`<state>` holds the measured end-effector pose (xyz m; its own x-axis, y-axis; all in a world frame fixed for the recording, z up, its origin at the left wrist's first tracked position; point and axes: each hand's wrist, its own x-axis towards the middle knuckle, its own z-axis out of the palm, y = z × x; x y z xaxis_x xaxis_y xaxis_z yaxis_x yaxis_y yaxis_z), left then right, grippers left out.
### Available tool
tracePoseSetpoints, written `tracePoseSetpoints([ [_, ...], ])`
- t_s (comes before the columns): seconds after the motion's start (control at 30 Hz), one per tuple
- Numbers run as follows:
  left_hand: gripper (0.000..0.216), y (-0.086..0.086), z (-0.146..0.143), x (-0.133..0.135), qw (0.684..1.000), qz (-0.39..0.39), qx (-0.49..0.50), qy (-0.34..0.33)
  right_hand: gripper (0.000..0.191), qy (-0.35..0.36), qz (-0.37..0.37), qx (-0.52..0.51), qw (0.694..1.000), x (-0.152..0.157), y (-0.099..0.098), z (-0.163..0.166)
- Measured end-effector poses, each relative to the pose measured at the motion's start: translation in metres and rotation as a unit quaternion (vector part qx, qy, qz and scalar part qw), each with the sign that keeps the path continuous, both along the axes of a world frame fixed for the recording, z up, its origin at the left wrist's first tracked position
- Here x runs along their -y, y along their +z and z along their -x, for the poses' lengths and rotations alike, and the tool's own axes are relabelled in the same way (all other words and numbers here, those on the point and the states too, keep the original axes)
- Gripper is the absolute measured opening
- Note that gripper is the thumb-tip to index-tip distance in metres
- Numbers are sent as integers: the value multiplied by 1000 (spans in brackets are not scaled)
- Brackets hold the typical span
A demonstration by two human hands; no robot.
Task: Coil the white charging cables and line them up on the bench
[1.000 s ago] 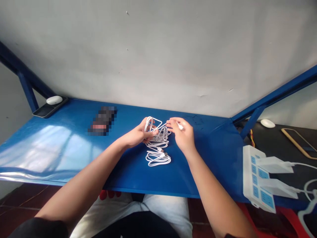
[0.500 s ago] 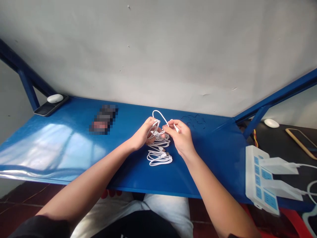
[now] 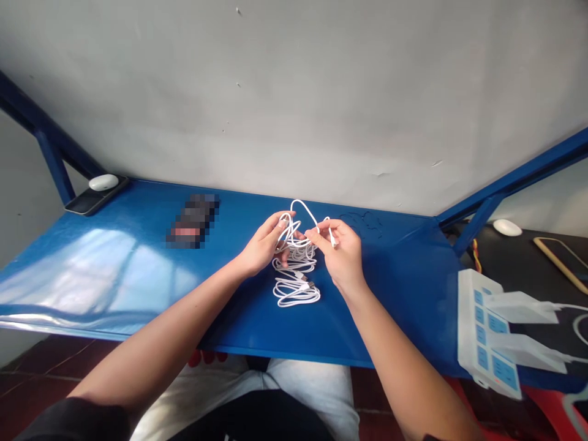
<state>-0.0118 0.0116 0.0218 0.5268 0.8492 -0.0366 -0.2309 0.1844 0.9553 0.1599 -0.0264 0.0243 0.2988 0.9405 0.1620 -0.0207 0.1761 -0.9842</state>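
A white charging cable point(image 3: 305, 208) is stretched in loops between my two hands above the blue table point(image 3: 248, 318). My left hand point(image 3: 266, 244) is closed on its coiled part, thumb on top. My right hand point(image 3: 340, 250) pinches the cable between thumb and fingers, and a white plug end point(image 3: 333, 239) hangs beside those fingers. Under and in front of the hands lie several more white cables in bundles; the nearest coiled cable point(image 3: 297, 296) has its metal USB plug showing. My left fingers partly hide the bundles behind it.
At the left back, a white mouse point(image 3: 103, 182) rests on a dark tray-like object point(image 3: 87, 201). A blurred-out dark item point(image 3: 193, 220) lies left of my hands. Thin dark strands point(image 3: 362, 223) are near the wall. A white power strip point(image 3: 489, 334) with two chargers stands at the right edge.
My right hand has shifted slightly right, drawing the cable further from my left hand. The loops between them look wider; the bundles on the table have stayed put.
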Motion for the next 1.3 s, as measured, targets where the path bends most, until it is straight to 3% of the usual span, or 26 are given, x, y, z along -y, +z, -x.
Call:
tracePoseSetpoints([
  [0.2,45,1,0,-1,999,0,-1,38,29,3,-26,22,999,3,1,-1],
  [0.47,61,-2,-6,-1,993,99,18,69,35,-30,-30,31,999,2,5,5],
  [0.67,31,3,-6,0,989,128,63,39,39,-58,-44,29,997,1,3,7],
  [0.87,47,2,-8,3,994,89,28,64,34,-57,-73,27,995,0,-4,4],
  [1.0,44,-1,-6,4,997,66,22,25,35,-63,-74,32,995,-1,-6,1],
  [1.3,41,2,4,0,987,109,57,-99,37,-48,-32,-55,997,-2,-1,-3],
])
